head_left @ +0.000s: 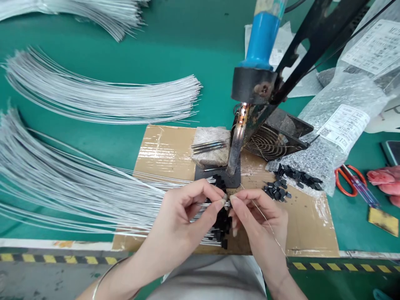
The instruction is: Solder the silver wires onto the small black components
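Observation:
My left hand (184, 218) is closed in a pinch around a white wire (204, 204) close to its end. Thumb and forefinger of my right hand (264, 214) are pressed together just to the right, almost touching the left fingertips; the small piece between them is hidden. A thin strand of solder wire (268, 223) runs across the right fingers and down past the wrist. Beneath both hands, a bundle of white wires (93, 187) ends in small black connectors (222, 225). Behind the fingertips, a soldering iron (239, 141) points down from its stand.
Another wire bundle (103, 98) lies behind on the green table. Cardboard (309, 225) covers the work spot. A pad (211, 146) with metal rods, a small fan (265, 141), loose black connectors (276, 190), bubble-wrap bags (321, 154) and orange-handled scissors (346, 181) surround the iron.

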Tool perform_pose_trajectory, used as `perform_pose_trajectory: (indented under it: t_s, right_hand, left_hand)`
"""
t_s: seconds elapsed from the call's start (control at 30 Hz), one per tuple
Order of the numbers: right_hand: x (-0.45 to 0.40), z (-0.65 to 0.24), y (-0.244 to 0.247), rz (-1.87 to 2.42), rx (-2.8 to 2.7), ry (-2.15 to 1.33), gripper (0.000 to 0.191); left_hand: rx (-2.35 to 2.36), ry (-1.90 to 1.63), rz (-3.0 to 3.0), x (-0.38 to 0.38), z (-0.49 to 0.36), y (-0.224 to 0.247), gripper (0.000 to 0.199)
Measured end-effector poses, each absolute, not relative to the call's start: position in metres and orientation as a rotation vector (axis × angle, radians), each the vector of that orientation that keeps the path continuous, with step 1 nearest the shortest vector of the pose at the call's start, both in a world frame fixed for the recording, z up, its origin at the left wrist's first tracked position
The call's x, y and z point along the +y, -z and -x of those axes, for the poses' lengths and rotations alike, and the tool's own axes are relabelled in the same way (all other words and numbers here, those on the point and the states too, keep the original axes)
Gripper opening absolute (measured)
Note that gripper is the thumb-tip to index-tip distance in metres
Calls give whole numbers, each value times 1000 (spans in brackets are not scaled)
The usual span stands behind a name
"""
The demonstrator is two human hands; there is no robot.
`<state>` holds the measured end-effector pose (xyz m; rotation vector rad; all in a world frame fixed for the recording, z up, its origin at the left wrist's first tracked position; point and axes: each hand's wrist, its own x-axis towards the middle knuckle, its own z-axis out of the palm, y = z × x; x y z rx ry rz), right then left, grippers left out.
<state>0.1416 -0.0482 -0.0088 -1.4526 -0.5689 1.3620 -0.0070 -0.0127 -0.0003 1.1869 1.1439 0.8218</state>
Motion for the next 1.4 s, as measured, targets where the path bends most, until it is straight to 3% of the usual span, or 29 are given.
perform_pose_trajectory:
  t_s: [0.53,0.67,0.83,1.0,1.1,1.2,1.4]
  right_hand:
    - [-50,-146,14,1499,-681,-1361,18]
    - [-51,-148,21,1531,-803,-1189,15]
    - [-54,-155,28,1412,-1031,-1006,36]
    - [-57,-154,21,1529,-1084,-940,25]
    - [-56,-156,19,1572,-1207,-819,9]
    - [-52,-158,16,1634,-1324,-718,20]
    - [-45,-155,13,1532,-1404,-644,17]
  left_hand:
    - [1203,-796,-1197,-9,2,-3,17]
    - [1243,-781,-1238,-8,1,-3,16]
    - [1325,-748,-1299,-3,-1,-4,14]
    - [1332,-745,-1306,1,-2,-6,15]
    - [1340,-765,-1308,3,-3,-7,15]
    - [1357,-767,-1320,6,-4,-7,14]
    - [1368,-788,-1324,11,-5,-7,13]
